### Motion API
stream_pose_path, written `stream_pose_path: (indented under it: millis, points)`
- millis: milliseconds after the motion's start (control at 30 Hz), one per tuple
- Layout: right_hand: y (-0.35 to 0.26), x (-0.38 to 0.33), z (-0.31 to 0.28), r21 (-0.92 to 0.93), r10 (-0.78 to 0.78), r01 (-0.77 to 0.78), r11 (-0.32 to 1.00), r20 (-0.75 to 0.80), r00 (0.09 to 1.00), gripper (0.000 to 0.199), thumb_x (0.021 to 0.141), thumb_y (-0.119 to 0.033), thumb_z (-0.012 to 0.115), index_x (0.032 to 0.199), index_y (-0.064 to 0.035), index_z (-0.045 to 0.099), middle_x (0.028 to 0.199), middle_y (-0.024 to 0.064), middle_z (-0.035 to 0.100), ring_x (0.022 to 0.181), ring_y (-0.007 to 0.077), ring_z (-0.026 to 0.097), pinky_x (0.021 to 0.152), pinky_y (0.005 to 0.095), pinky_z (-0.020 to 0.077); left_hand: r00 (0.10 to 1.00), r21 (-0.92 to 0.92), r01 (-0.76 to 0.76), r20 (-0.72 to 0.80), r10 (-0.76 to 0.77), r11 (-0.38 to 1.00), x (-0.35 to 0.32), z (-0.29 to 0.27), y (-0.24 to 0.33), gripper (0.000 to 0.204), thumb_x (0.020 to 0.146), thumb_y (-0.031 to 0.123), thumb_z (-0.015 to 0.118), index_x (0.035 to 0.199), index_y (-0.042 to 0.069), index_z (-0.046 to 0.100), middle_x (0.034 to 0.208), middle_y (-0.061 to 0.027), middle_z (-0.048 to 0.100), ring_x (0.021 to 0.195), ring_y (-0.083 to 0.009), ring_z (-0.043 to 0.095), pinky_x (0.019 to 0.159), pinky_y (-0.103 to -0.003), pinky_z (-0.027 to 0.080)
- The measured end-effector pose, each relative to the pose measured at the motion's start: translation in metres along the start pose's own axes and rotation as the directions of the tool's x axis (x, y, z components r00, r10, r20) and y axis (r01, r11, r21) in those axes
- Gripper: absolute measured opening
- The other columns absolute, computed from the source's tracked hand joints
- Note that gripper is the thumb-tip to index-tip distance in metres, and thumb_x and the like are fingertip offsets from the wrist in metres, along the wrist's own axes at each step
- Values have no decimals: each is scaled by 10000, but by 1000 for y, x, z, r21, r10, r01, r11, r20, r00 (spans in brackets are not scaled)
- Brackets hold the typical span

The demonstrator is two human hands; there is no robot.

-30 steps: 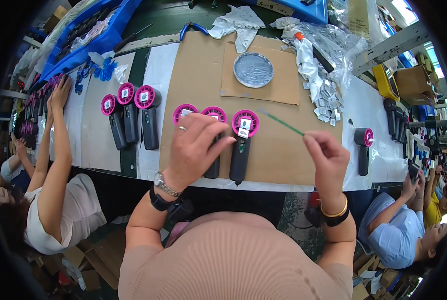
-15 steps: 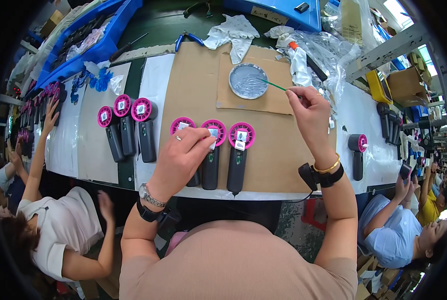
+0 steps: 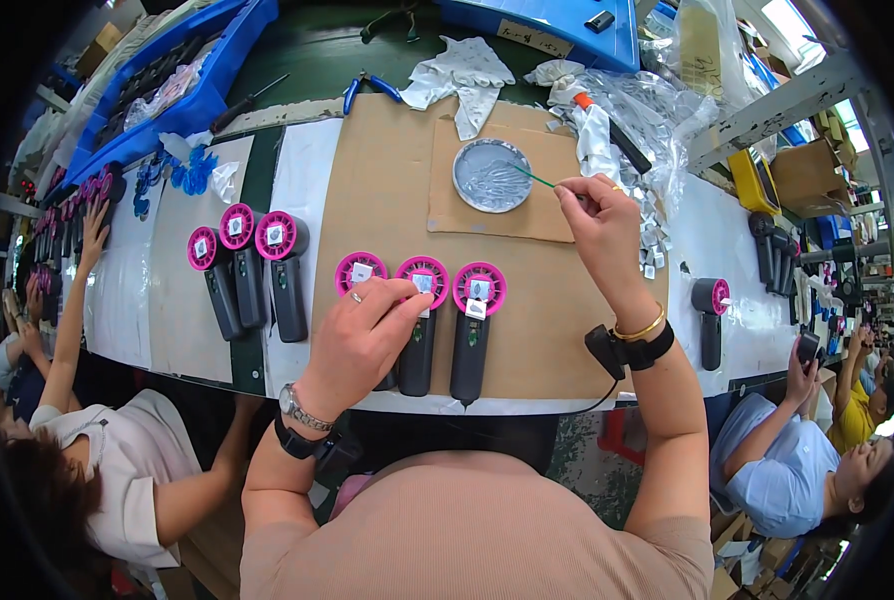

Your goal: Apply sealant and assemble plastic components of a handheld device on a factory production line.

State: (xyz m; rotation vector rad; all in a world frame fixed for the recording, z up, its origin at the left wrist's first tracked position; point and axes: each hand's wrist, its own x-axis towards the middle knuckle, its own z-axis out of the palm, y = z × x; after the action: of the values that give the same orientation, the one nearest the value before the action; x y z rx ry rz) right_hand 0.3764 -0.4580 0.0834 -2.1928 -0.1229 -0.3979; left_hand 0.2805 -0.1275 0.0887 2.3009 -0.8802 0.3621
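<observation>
My right hand [image 3: 605, 228] pinches a thin green stick [image 3: 537, 178], its tip reaching over a round dish [image 3: 491, 184] of grey paste. The dish rests on a small cardboard sheet [image 3: 452, 222]. Three dark handheld fans [image 3: 470, 355] with pink round heads lie side by side before me, small white squares on their heads. Over the left and middle ones is my left hand [image 3: 355, 345], thumb and fingers closed at a small white piece [image 3: 424, 305] on the middle fan [image 3: 417, 360]. My fingers partly hide the left fan [image 3: 352, 272].
Three more fans [image 3: 285, 290] lie to the left, and another [image 3: 711, 320] to the right. Small white squares [image 3: 653, 245] are scattered beside the cardboard. Blue-handled pliers [image 3: 372, 87], a cloth [image 3: 459, 75] and plastic bags [image 3: 657, 110] lie at the back. People work on both sides.
The whole view has shifted slightly, with the table lower in the picture. The stick still reaches the dish, and my left hand stays at the middle fan.
</observation>
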Motion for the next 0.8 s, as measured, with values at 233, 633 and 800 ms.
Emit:
stream_pose_path:
  millis: [233, 633, 800]
  points:
    - [9, -2, 1, 116, 94, -100, 988, 50, 994, 152, 1026, -117, 830, 1072, 28, 838, 823, -49, 652, 715, 18, 505, 632, 231, 388, 1000, 9, -8, -30, 8, 1000, -3, 5, -1, 307, 929, -17, 768, 1233, 27, 755, 1166, -104, 731, 1046, -316, 715, 888, -430, 594]
    - [17, -24, -24, 498, 454, -462, 734, 147, 879, 196, 1035, -143, 835, 1164, 4, 838, 827, -74, 652, 709, 20, 489, 643, 215, 370, 990, 180, -85, -94, 103, 980, -1, 5, 5, 314, 894, -13, 844, 1197, 41, 784, 1146, -78, 745, 1044, -281, 711, 922, -425, 558]
    - [11, -25, -39, 673, 509, -524, 521, 248, 825, 198, 1046, -111, 805, 1205, 7, 816, 788, -79, 577, 680, 48, 444, 626, 241, 342, 992, 201, -87, -75, 104, 976, -8, 8, 2, 308, 912, 29, 801, 1218, 54, 775, 1178, -65, 729, 1096, -271, 704, 956, -434, 558]
